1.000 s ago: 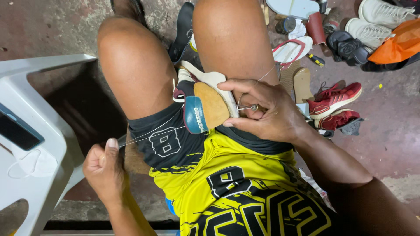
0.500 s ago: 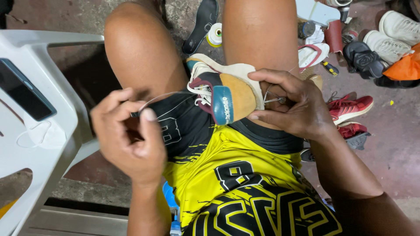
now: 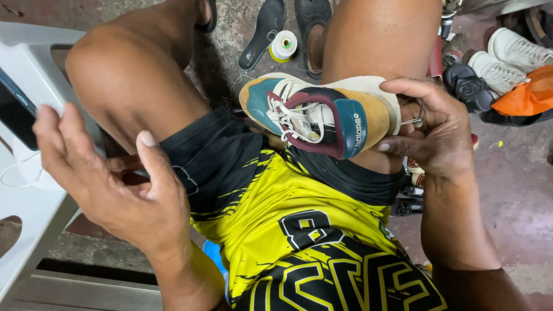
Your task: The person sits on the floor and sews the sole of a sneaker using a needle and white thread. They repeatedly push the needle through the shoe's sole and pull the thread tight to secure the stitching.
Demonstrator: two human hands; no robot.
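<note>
A person sits with bare knees up, wearing yellow and black shorts (image 3: 299,230). On the left stands a white plastic chair (image 3: 34,230) with a dark phone (image 3: 14,112) on it.

The left hand (image 3: 115,184) is raised in front of the left knee. Its fingers are spread and a little bent, and its grip is loose, with nothing seen in it. It is well apart from the shoe.

A sneaker (image 3: 317,115) lies on its side on the right thigh, between the two legs. It is teal, tan and dark red, with white laces and a pale sole.

The right hand (image 3: 438,132) wraps around the heel end of the sneaker. Its grip is pressed on the shoe, and the fingertips also pinch a small metal needle tool (image 3: 413,122) right beside the sole.

On the floor, past the knees, lie a dark insole (image 3: 265,31) and a black sandal (image 3: 311,29). A spool of thread (image 3: 283,46) stands between them. To the right are white shoes (image 3: 507,57), a black shoe (image 3: 469,86) and an orange bag (image 3: 527,95).
</note>
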